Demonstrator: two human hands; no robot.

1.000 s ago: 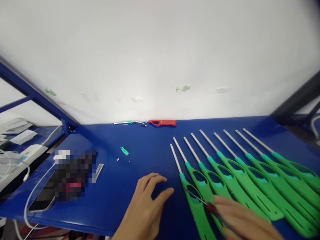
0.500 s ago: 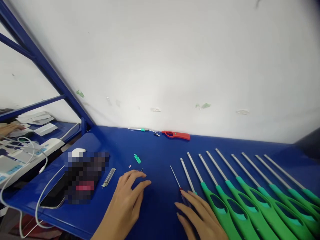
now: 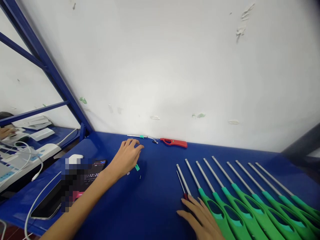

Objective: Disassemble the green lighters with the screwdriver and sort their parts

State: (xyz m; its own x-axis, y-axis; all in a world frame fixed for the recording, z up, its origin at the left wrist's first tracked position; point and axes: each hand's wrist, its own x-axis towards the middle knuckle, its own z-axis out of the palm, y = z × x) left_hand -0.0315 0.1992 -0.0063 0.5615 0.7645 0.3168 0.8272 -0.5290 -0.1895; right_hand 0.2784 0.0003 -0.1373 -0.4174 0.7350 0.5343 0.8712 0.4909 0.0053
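My left hand [image 3: 128,155] hovers palm-down over the middle of the table, fingers loosely bent and apart; nothing shows in it. Just beneath its thumb lies a small green plastic clip [image 3: 137,167], partly covered. A tiny pale piece [image 3: 128,173] and a little pin [image 3: 140,177] are close by. My right hand [image 3: 202,218] rests with spread fingers on a screwdriver with a red collar [image 3: 185,196], whose handle is hidden under the fingers. Right beside the screwdriver is the metal tube [image 3: 183,180] of the leftmost lighter. Several green long-necked lighters [image 3: 235,213] lie in a row to the right.
By the wall lie a red lighter body [image 3: 175,142] and a thin metal tube [image 3: 135,136] with wire. A phone [image 3: 97,173], a white charger [image 3: 75,158] and a cable occupy the left. Beyond the blue frame [image 3: 60,88] are a power strip [image 3: 47,150] and another person's hand.
My left hand has moved forward and its forearm now hides the clear narrow part near the phone. The screwdriver has shifted right, against the leftmost lighter, under my right hand. The view tilted slightly.
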